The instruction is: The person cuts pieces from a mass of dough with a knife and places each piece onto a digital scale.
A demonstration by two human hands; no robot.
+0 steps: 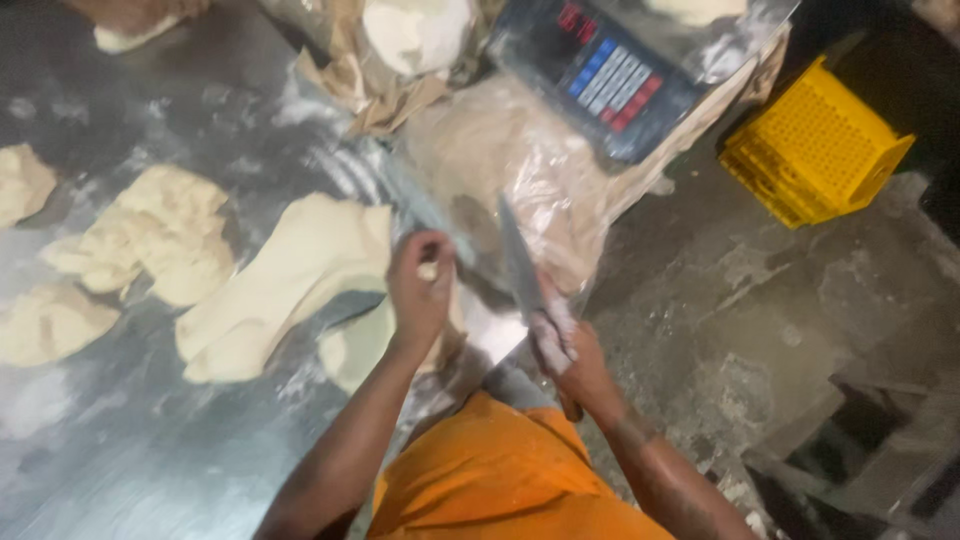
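Right hand [575, 365]: fingers clamped on knife [520, 262] handle; blade points up and away, long axis nearly upright, tip over the plastic sheet [545, 185]
Left hand [420, 290]: fingers closed on a small dough piece [430, 270] at the tabletop [150, 450] edge
Step judged: portioning dough; next cut needs the blade lowered onto the long dough slab [285, 285]
Beyond: scale [600, 80]

- Garment: orange top [500, 470], plain, no visible markings.
- Sleeves: none seen; both forearms bare.
- Left hand [420, 290]: ungloved.
- Right hand [575, 360]: ungloved, fingers dusted with pale flour.
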